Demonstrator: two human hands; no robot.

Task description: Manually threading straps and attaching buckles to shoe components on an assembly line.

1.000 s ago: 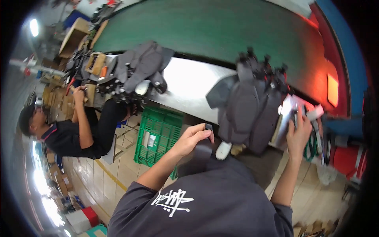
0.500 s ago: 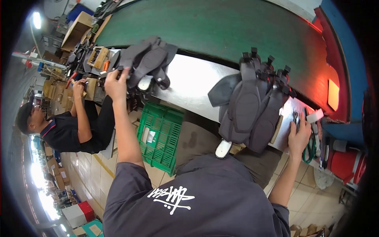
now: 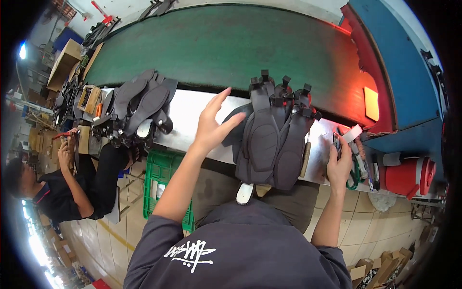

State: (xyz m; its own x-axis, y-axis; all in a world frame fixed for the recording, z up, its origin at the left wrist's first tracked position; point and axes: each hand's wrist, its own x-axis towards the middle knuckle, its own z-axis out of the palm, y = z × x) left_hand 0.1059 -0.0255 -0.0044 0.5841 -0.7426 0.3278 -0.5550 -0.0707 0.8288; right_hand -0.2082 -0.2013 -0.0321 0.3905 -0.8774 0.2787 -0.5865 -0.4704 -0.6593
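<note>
A pile of dark grey, sole-shaped padded pieces [image 3: 263, 144] with straps and black square clips lies across the bench edge above my lap. My left hand [image 3: 215, 124] reaches over the bench at the pile's left side, thumb and fingers spread, holding nothing. Right of the pile, my right hand [image 3: 340, 161] is closed by a small dark metallic item whose kind I cannot make out. A white block [image 3: 352, 134] sits just beyond its fingertips. Under the pile's near edge a white oval-ended piece [image 3: 245, 193] sticks out.
A second pile of dark pieces [image 3: 139, 103] lies on the left of the metal bench [image 3: 185, 103]. Behind runs a green belt [image 3: 207, 45], with red glow at right. A green crate [image 3: 159, 168] stands below. A co-worker [image 3: 62, 188] sits left; a red container [image 3: 404, 176] is right.
My left hand has moved right, away from the left pile toward the near pile, and its fingers have opened. The whole view has shifted. My right hand stays near the white block.
</note>
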